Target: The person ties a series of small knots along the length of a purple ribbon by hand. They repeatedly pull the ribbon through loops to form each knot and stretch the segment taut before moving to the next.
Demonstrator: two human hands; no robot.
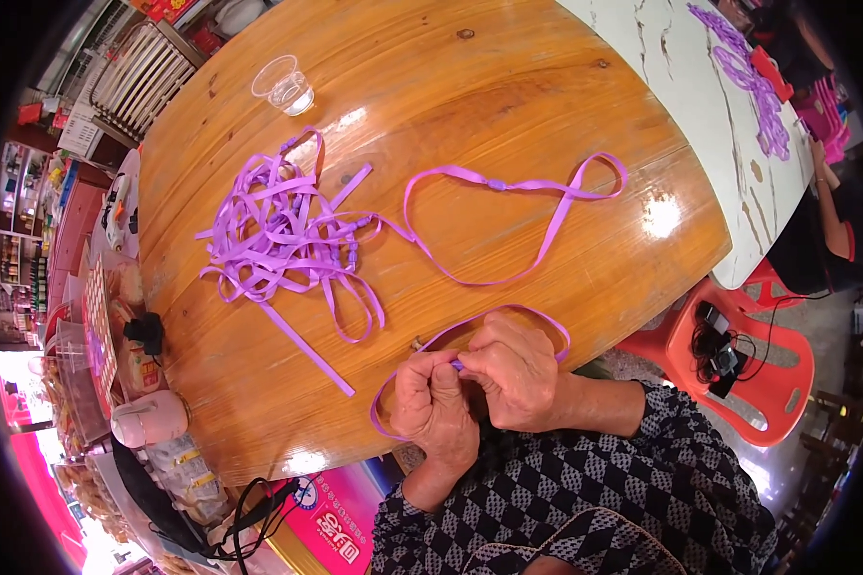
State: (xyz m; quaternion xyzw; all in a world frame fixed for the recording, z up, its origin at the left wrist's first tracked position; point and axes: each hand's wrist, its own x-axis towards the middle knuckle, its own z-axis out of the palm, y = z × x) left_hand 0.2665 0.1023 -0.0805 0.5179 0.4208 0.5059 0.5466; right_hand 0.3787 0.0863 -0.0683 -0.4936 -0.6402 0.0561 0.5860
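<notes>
Close to the wooden table's near edge, my left hand [436, 407] and my right hand [510, 372] meet, both pinched on a purple ribbon [558, 331]. The ribbon forms a loop around and behind my fingers. A small darker purple piece [458, 365] shows between the fingertips; most of it is covered. Beyond my hands, a single looped purple ribbon [523, 279] lies on the table, with a small purple piece [496, 185] on its far side. To the left is a tangled heap of purple ribbons [278, 225] with several darker purple pieces among them.
A clear plastic cup [288, 88] stands at the far left of the wooden table [451, 86]. At right, a white marbled table [729, 182] bears more purple ribbons [753, 91], and another person's arm [825, 187] is beside it. Cables lie on a red stool [767, 393].
</notes>
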